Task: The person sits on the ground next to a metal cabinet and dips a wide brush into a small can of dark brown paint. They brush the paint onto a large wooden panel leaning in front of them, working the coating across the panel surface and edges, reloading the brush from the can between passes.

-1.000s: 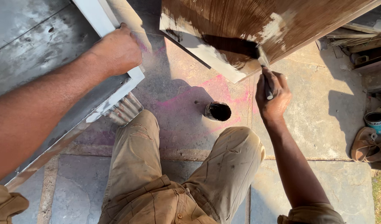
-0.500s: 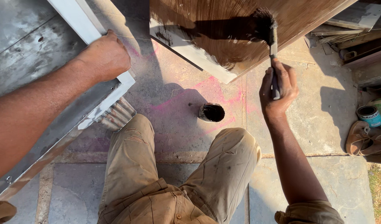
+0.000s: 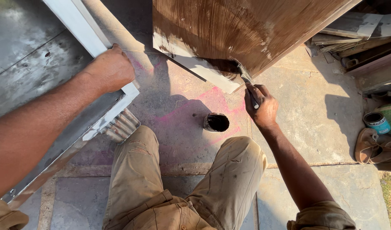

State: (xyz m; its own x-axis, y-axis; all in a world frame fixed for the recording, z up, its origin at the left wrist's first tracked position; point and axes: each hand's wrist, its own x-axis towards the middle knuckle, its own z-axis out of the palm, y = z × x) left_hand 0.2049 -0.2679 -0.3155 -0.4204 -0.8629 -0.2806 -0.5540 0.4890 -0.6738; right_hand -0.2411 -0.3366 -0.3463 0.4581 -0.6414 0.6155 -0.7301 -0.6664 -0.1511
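Gripping a brush [image 3: 248,83], the right hand [image 3: 261,106] presses its bristles against the brown-painted board [image 3: 238,30] at 12 o'clock. The left hand [image 3: 110,70], at 10 o'clock, clasps a white frame [image 3: 76,25]. A tin [image 3: 216,122] of dark paint stands on the floor between the knees; a blue can [image 3: 376,122] sits at 3 o'clock.

Right hand [image 3: 260,107] clenched; left hand [image 3: 111,70] seemingly gripping.

Wood panel [image 3: 238,30] w/ wet glossy brown stain, streaky, grey-white metal frame [image 3: 82,30] smooth, concrete floor [image 3: 306,110] rough matt, cloth trousers [image 3: 229,179] matt.
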